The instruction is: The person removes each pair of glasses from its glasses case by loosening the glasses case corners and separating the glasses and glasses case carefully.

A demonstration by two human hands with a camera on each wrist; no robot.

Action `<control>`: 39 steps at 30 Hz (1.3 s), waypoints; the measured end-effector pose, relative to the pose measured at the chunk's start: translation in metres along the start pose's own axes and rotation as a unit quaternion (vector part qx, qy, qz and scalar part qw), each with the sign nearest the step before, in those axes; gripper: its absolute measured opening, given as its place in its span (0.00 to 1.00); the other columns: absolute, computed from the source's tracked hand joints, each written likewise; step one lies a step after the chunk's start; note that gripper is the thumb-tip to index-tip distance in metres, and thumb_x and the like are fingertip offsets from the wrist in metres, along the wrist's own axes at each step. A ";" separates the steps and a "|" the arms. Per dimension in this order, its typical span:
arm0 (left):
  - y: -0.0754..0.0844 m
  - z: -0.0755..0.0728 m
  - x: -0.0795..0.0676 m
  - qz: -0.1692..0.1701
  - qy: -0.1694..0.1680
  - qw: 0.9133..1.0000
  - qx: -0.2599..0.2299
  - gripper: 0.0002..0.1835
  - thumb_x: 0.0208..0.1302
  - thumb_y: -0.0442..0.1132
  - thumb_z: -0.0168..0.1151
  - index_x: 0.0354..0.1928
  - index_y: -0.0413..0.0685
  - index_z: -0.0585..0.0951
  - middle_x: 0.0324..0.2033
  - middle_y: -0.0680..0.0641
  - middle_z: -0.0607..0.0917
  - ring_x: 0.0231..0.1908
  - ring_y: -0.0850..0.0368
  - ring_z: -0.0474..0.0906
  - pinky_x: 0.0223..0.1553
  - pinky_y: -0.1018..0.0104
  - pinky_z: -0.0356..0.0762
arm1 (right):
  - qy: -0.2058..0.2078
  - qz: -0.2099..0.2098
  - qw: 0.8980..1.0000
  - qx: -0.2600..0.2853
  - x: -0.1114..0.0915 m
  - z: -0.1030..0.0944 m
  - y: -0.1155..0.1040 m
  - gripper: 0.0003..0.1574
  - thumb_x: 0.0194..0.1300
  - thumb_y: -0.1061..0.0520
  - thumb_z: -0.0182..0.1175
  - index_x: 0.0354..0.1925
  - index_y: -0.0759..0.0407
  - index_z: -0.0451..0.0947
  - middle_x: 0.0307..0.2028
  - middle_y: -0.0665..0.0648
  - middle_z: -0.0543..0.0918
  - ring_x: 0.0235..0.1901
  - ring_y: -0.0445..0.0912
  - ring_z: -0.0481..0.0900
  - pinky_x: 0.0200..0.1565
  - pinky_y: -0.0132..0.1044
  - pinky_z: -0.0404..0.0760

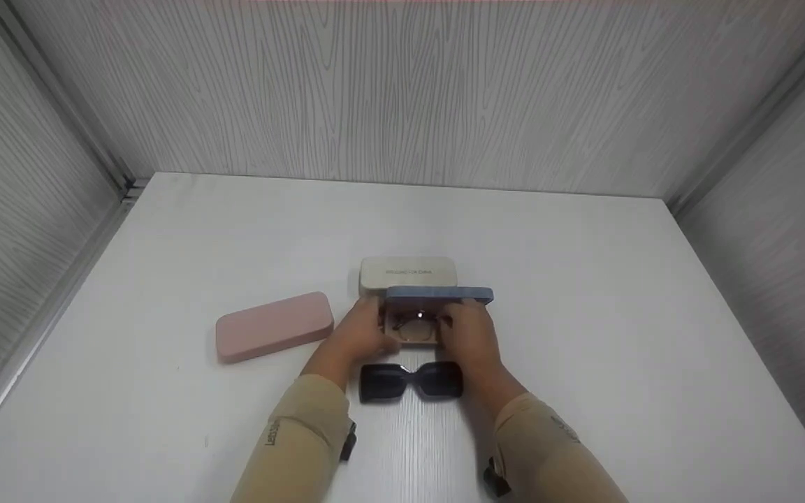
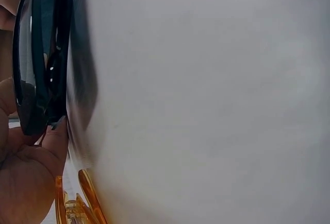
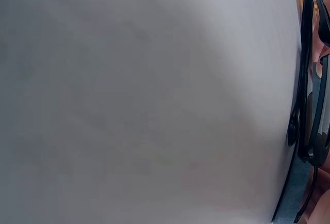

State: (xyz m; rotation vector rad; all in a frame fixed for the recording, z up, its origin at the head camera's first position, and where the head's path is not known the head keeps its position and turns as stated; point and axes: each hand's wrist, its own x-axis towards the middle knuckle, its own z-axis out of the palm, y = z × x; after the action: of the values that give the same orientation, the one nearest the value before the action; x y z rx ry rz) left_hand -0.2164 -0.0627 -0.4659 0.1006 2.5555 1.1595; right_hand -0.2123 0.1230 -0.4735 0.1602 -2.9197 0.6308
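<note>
An opened blue eyeglass case (image 1: 437,295) sits at the middle of the table with its lid raised. Inside it, thin-rimmed eyeglasses (image 1: 416,330) catch a bright glint. My left hand (image 1: 364,330) grips the case's left end, thumb along the front. At the other end my right hand (image 1: 471,335) curls round the case, fingers up by the lid and covering that side. Black sunglasses (image 1: 411,382) lie just in front of the case, between my wrists; they cross the edge of both wrist views.
A pink case (image 1: 274,327) lies closed on the left. Close behind the blue case is a cream case (image 1: 408,272) with small lettering. Something translucent amber (image 2: 80,203) shows beside my left hand in its wrist view. Wood-patterned panels (image 1: 402,91) enclose the white table (image 1: 584,293).
</note>
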 end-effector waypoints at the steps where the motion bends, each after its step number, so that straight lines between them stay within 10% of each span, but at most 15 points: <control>1: 0.000 0.000 0.000 0.001 0.000 1.000 -0.002 0.44 0.40 0.37 0.73 0.62 0.43 0.62 0.60 0.44 0.67 0.61 0.50 0.62 0.64 0.57 0.56 | 0.000 0.000 1.000 -0.003 0.000 -0.001 0.000 0.05 0.58 0.60 0.60 0.32 0.56 0.83 0.38 0.55 0.82 0.45 0.50 0.78 0.53 0.42 0.73; 13: 0.002 0.000 -0.002 0.004 0.008 1.000 -0.003 0.46 0.38 0.36 0.73 0.63 0.44 0.62 0.61 0.43 0.66 0.61 0.48 0.61 0.65 0.56 0.54 | 0.009 -0.047 0.997 -0.063 -0.001 -0.015 -0.001 0.09 0.60 0.57 0.57 0.24 0.53 0.81 0.24 0.49 0.81 0.25 0.44 0.76 0.32 0.40 0.78; 28: 0.000 0.000 0.001 0.006 -0.004 1.000 -0.001 0.41 0.39 0.38 0.73 0.59 0.43 0.65 0.56 0.45 0.69 0.58 0.51 0.65 0.63 0.58 0.58 | -0.029 -0.080 0.996 -0.034 -0.002 -0.047 0.001 0.05 0.56 0.59 0.62 0.28 0.52 0.85 0.28 0.49 0.84 0.32 0.43 0.81 0.38 0.38 0.79; 39: -0.002 0.002 0.002 0.007 -0.001 1.000 0.013 0.43 0.40 0.40 0.72 0.61 0.41 0.63 0.60 0.45 0.67 0.61 0.51 0.62 0.64 0.58 0.55 | -0.139 -0.038 0.989 0.024 -0.001 -0.078 0.009 0.06 0.56 0.60 0.61 0.32 0.54 0.85 0.30 0.49 0.83 0.32 0.43 0.76 0.36 0.39 0.78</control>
State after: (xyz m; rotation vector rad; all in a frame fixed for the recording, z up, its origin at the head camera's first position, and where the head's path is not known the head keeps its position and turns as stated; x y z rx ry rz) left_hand -0.2178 -0.0626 -0.4690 0.1245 2.5724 1.1317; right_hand -0.2032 0.1637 -0.4066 0.3933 -3.1446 0.7196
